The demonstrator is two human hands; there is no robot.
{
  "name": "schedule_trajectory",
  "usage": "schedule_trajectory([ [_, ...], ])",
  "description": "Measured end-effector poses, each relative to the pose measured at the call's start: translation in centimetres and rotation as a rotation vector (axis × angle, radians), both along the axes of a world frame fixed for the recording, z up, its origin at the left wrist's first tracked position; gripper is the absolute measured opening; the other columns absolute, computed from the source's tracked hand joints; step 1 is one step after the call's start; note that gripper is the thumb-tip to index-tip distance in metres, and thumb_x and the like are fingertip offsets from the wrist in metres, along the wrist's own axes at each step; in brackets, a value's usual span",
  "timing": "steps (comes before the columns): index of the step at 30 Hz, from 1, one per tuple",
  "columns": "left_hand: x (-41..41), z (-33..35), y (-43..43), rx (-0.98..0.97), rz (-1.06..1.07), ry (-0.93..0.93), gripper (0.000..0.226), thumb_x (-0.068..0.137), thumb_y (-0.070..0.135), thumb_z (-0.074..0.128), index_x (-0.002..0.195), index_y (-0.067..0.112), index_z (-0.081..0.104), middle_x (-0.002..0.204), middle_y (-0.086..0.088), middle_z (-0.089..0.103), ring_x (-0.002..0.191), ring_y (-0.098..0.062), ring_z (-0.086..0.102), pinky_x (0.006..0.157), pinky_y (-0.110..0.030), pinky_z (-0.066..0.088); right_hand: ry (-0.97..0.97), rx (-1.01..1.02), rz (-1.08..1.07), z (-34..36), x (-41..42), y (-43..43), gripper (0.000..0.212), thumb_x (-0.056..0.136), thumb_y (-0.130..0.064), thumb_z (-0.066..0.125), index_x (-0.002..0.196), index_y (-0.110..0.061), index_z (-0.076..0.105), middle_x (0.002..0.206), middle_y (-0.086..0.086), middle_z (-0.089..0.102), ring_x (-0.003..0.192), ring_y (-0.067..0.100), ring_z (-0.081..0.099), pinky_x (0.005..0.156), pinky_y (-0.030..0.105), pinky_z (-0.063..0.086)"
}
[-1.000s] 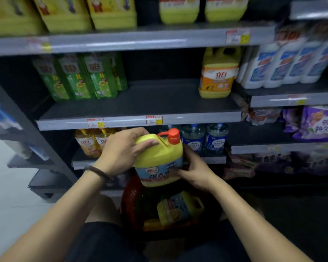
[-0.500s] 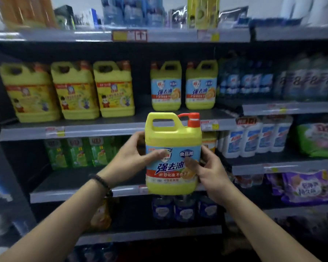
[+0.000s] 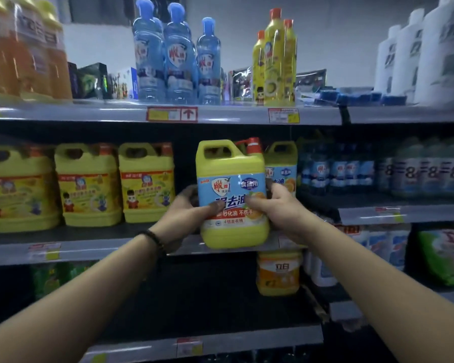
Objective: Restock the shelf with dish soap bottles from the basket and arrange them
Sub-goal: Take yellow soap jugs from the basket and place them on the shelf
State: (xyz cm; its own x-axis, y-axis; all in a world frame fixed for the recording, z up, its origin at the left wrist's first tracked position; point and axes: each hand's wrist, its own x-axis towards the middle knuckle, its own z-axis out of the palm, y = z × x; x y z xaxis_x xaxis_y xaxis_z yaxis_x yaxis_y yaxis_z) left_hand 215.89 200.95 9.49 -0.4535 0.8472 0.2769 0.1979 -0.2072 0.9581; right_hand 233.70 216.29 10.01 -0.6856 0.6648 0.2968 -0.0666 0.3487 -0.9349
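Compared with half a second ago, the dish soap bottle point(image 3: 232, 195) is higher and farther forward: it was in front of the lower shelves, and now its base is level with the front lip of the middle shelf point(image 3: 89, 247). It covers one of the two matching jugs seen earlier, leaving one matching jug point(image 3: 282, 166) visible just behind it to the right. You cannot tell whether the base rests on the shelf.

Your left hand point(image 3: 186, 208) and right hand point(image 3: 275, 205) grip the bottle from either side. Both thumbs press on the label front and your fingers curl round its flanks.

The blue label carries a red shield logo, "食品用" and "不伤手". The orange jug point(image 3: 278, 273) on the shelf below reads "立白". A price tag point(image 3: 172, 114) on the top shelf shows a red arrow.

The bottle stands upright. It is yellow and squarish, with a moulded handle opening at the top and a red pump cap.
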Motion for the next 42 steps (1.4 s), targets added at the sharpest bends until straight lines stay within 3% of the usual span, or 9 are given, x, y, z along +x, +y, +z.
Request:
schedule_trajectory([
  [3, -2.5, 1.5, 2.5, -0.001, 0.031, 0.084, 0.064, 0.081, 0.024, 0.089, 0.136, 0.023, 0.056, 0.125, -0.002, 0.076, 0.107, -0.022, 0.078, 0.089, -0.045, 0.065, -0.008, 0.077, -0.001, 1.0, -1.6, 1.8, 0.064, 0.084, -0.008, 0.087, 0.135, -0.024, 0.052, 0.125, 0.004, 0.074, 0.11, 0.024, 0.075, 0.095, 0.045, 0.063],
  [5, -3.8, 2.0, 4.0, -0.007, 0.068, 0.158, 0.068, 0.081, 0.025, 0.089, 0.139, 0.023, 0.054, 0.127, -0.001, 0.074, 0.11, -0.022, 0.076, 0.091, -0.045, 0.065, 0.029, 0.095, -0.019, 1.0, -3.0, 2.9, 0.066, 0.084, -0.006, 0.087, 0.138, -0.024, 0.054, 0.125, 0.0, 0.075, 0.108, 0.019, 0.075, 0.093, 0.043, 0.064],
  [15, -8.3, -0.5, 8.0, -0.022, 0.118, 0.327, 0.065, 0.096, 0.028, 0.076, 0.153, 0.03, 0.044, 0.138, 0.005, 0.068, 0.121, -0.018, 0.069, 0.103, -0.047, 0.059, 0.064, 0.309, -0.118, -2.6, -8.5, 6.9, 0.078, 0.089, -0.015, 0.085, 0.154, -0.034, 0.046, 0.132, -0.009, 0.071, 0.121, 0.012, 0.069, 0.1, 0.045, 0.061],
  [19, -8.6, -0.9, 8.2, -0.026, 0.185, 0.449, 0.063, 0.1, 0.033, 0.07, 0.155, 0.029, 0.04, 0.143, 0.006, 0.064, 0.121, -0.015, 0.067, 0.098, -0.034, 0.057, -0.015, 0.388, -0.193, -2.2, -9.0, 6.8, 0.082, 0.089, -0.019, 0.085, 0.158, -0.031, 0.041, 0.134, -0.007, 0.07, 0.119, 0.013, 0.068, 0.1, 0.043, 0.06],
  [27, -7.0, -1.0, 6.6, -0.101, 0.332, 0.586, 0.056, 0.102, 0.017, 0.066, 0.153, 0.016, 0.043, 0.147, -0.005, 0.061, 0.129, -0.022, 0.061, 0.097, -0.026, 0.05, -0.154, 0.386, -0.273, -1.4, -6.2, 4.1, 0.054, 0.091, -0.026, 0.083, 0.138, -0.016, 0.058, 0.119, -0.005, 0.068, 0.11, 0.014, 0.065, 0.089, 0.029, 0.052],
  [31, -4.7, -2.1, 3.5, 0.056, 0.424, 0.614, 0.041, 0.099, 0.015, 0.069, 0.138, 0.016, 0.055, 0.128, 0.001, 0.068, 0.104, -0.011, 0.064, 0.075, -0.013, 0.047, -0.109, 0.425, -0.39, -2.8, -3.3, 0.7, 0.038, 0.094, -0.025, 0.079, 0.128, -0.021, 0.063, 0.098, -0.015, 0.063, 0.095, 0.012, 0.065, 0.085, 0.031, 0.055],
  [35, -1.9, -6.0, -1.2, 0.177, 0.431, 0.641, 0.021, 0.101, 0.006, 0.06, 0.113, 0.022, 0.066, 0.107, 0.005, 0.072, 0.098, -0.01, 0.069, 0.081, -0.027, 0.056, -0.086, 0.462, -0.435, -7.0, 0.5, -3.7, 0.015, 0.093, -0.028, 0.077, 0.107, -0.029, 0.07, 0.087, -0.014, 0.07, 0.082, -0.001, 0.067, 0.066, 0.017, 0.049],
  [37, 0.1, -9.5, -3.9, 0.204, 0.391, 0.654, 0.022, 0.099, 0.001, 0.059, 0.104, 0.021, 0.068, 0.098, 0.008, 0.073, 0.093, -0.007, 0.07, 0.08, -0.022, 0.055, -0.12, 0.423, -0.398, -10.8, 2.3, -5.9, 0.011, 0.092, -0.028, 0.078, 0.101, -0.03, 0.072, 0.079, -0.015, 0.069, 0.076, -0.001, 0.066, 0.064, 0.014, 0.048],
  [42, 4.3, -22.2, -8.6, -0.03, 0.257, 0.613, 0.014, 0.101, 0.014, 0.066, 0.094, 0.026, 0.068, 0.091, 0.01, 0.073, 0.086, -0.003, 0.069, 0.075, -0.018, 0.051, -0.314, 0.146, -0.261, -24.3, 5.7, -9.4, 0.005, 0.096, -0.02, 0.073, 0.096, -0.025, 0.072, 0.088, -0.004, 0.076, 0.077, 0.0, 0.069, 0.069, 0.021, 0.056],
])
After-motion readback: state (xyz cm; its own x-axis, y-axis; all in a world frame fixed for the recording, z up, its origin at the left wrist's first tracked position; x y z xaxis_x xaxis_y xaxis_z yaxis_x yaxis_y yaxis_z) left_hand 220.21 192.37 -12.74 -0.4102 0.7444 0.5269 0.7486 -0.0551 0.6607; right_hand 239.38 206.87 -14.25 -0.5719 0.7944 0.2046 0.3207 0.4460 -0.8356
